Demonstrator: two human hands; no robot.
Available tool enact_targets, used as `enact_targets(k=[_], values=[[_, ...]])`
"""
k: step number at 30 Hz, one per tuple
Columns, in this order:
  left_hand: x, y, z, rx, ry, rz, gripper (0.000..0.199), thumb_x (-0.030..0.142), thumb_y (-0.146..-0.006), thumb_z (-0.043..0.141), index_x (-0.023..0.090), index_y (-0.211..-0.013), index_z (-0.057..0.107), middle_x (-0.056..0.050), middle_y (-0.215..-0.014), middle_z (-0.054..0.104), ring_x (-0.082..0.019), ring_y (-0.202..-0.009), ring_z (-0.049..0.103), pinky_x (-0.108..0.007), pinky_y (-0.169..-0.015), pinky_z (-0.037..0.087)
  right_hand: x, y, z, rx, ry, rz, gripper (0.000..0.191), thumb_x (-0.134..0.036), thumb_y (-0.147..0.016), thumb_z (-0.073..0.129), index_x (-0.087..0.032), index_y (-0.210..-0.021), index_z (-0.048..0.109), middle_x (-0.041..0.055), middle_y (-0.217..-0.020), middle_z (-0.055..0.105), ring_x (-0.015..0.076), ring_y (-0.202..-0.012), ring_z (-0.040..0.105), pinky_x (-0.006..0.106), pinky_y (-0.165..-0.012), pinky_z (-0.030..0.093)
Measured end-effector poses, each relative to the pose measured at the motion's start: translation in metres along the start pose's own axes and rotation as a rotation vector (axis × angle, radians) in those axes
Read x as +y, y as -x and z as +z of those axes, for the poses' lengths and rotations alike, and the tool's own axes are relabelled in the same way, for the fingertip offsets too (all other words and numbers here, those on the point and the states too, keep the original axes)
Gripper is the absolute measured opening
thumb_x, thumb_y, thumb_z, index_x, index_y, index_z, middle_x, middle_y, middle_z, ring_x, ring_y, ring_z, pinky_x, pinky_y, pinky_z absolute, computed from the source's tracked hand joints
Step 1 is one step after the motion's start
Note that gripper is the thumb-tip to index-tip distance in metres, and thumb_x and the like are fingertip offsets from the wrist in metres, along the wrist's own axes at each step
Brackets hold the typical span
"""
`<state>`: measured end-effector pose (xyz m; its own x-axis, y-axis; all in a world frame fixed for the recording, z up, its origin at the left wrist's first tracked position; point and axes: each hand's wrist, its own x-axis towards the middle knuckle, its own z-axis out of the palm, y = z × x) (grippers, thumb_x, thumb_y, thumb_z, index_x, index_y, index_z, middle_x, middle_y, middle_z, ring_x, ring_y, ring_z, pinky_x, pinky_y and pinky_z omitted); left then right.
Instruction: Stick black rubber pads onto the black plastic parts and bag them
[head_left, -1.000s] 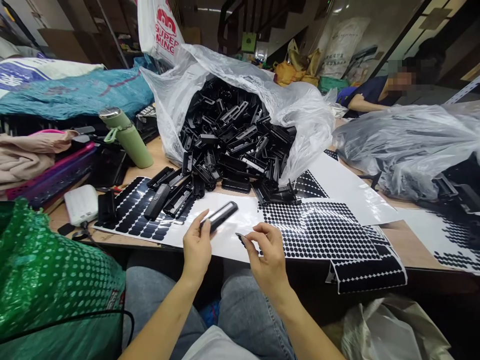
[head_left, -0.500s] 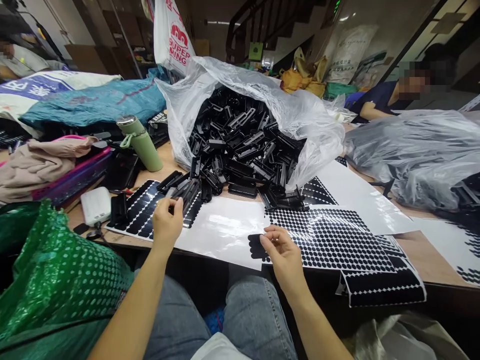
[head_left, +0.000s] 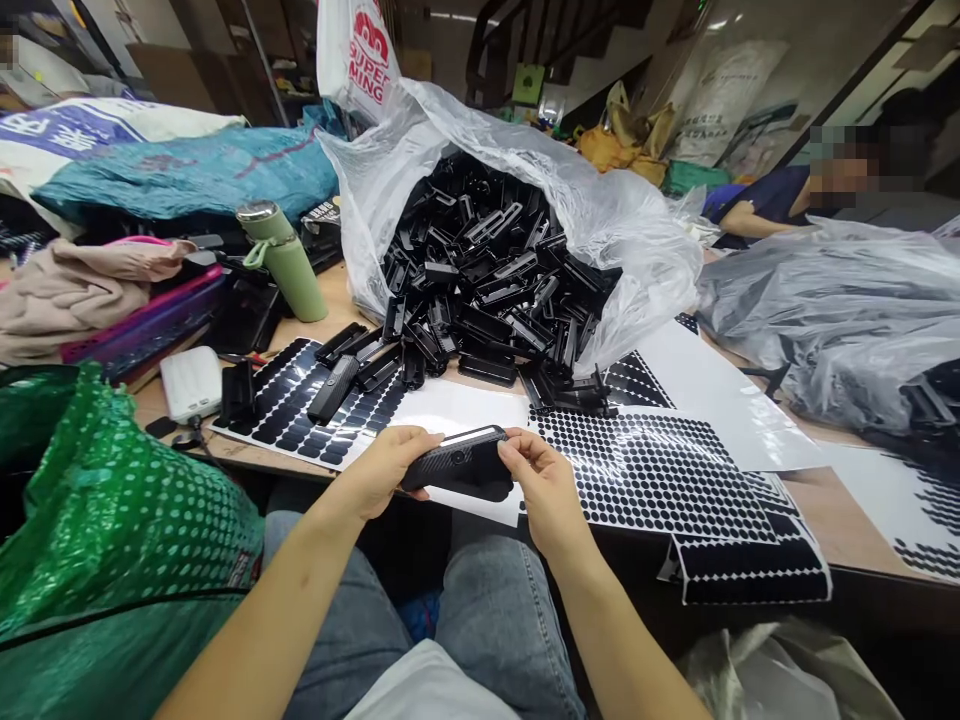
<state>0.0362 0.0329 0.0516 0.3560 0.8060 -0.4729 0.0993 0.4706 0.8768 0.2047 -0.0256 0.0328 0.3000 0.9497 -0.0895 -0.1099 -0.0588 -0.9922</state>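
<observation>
Above the front edge of the table, my left hand (head_left: 390,465) is closed round the left end of a black plastic part (head_left: 450,460) with a carbon-fibre pattern. My right hand (head_left: 544,485) pinches at its right end, fingertips against the part. Dark oval stickers (head_left: 495,484) show just under that end, by my right fingers; their outline partly merges with the part. Beneath both hands lies a white backing sheet (head_left: 480,408). A similar patterned part (head_left: 334,390) rests on a sheet of long black stickers (head_left: 292,425) to the left.
A large clear plastic bag (head_left: 637,240) spills black plastic parts (head_left: 480,260) onto the table. A sheet of round black stickers (head_left: 645,470) lies right. A green bottle (head_left: 289,265), white power bank (head_left: 191,385) and green sack (head_left: 150,500) are left. A person (head_left: 772,205) sits far right.
My left hand has come from the pile toward me and right, bringing the black plastic part. My right hand has moved slightly left and up, meeting it. The view has shifted slightly.
</observation>
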Motion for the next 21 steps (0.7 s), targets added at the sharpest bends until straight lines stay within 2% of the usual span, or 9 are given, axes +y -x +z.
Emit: enact_targets(k=[7,13,21], values=[[-0.0044,0.0004,0.0025,-0.005,-0.012,-0.014,0.029,0.042,-0.066,0.062,0.014,-0.064,0.057,0.002,-0.053,0.048,-0.008,-0.044,0.044,-0.019,-0.034,0.042,0.0044,0.0038,-0.0021,0.031,0.055,-0.009,0.02,-0.037,-0.072,0.059,-0.018,-0.067,0.057,0.0043,-0.099,0.055,0.0171,-0.09,0.05,0.027,-0.071,0.038],[-0.0059,-0.0011,0.0049,-0.002,-0.03,-0.012,0.029,0.042,-0.066,0.061,0.013,-0.063,0.055,0.002,-0.053,0.047,-0.008,-0.044,0.043,-0.019,-0.034,0.042,0.0073,0.0048,-0.0041,-0.001,-0.018,0.015,0.018,-0.036,-0.072,0.059,-0.018,-0.069,0.056,0.0027,-0.094,0.055,0.0144,-0.083,0.05,0.027,-0.074,0.039],[-0.0083,0.0005,0.0044,-0.038,-0.042,-0.031,0.032,0.045,-0.069,0.059,0.014,-0.066,0.053,0.002,-0.056,0.047,-0.008,-0.049,0.044,-0.019,-0.037,0.044,0.0043,0.009,-0.006,0.009,0.085,0.005,0.021,-0.038,-0.074,0.057,-0.017,-0.068,0.055,0.0064,-0.097,0.055,0.0206,-0.098,0.049,0.03,-0.077,0.039]])
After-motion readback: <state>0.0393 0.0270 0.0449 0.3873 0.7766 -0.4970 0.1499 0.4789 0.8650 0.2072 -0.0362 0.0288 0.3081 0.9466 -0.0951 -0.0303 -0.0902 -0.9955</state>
